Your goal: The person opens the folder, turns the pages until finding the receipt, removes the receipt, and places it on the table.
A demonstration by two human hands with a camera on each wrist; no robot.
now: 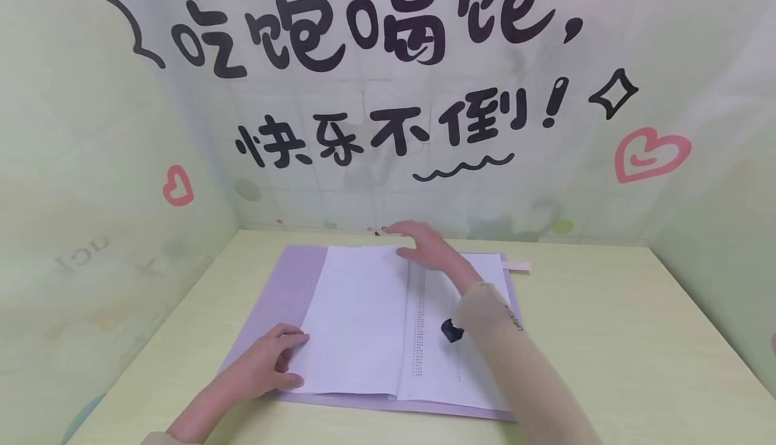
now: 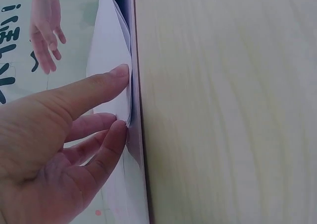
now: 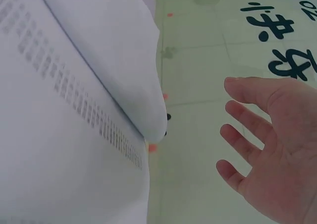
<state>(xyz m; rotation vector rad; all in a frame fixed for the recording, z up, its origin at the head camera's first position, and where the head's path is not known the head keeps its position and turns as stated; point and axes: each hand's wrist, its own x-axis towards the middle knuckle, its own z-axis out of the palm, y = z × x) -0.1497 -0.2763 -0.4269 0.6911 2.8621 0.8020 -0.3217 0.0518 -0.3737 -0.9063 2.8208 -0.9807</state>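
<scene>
An opened booklet of white sheets [image 1: 358, 324] lies in a purple folder [image 1: 297, 273] on the table. Printed lines run down its right-hand page [image 1: 439, 364], while the left-hand page is blank. My left hand [image 1: 261, 364] is at the lower left corner of the sheets, thumb and fingers spread apart and fingertips at the paper's edge. Over the far edge of the booklet hovers my right hand [image 1: 427, 246], its fingers loosely bent with nothing between them. In the right wrist view, the curled-up page [image 3: 133, 70] stands apart from the right hand [image 3: 277, 144].
A pink tab [image 1: 516, 266] sticks out from the folder's right side. Beside the right sleeve [image 1: 509, 351] shows a small black piece [image 1: 451, 330]. Printed fabric walls [image 1: 376, 196] enclose the pale wooden table [image 1: 612, 337] at the back and both sides.
</scene>
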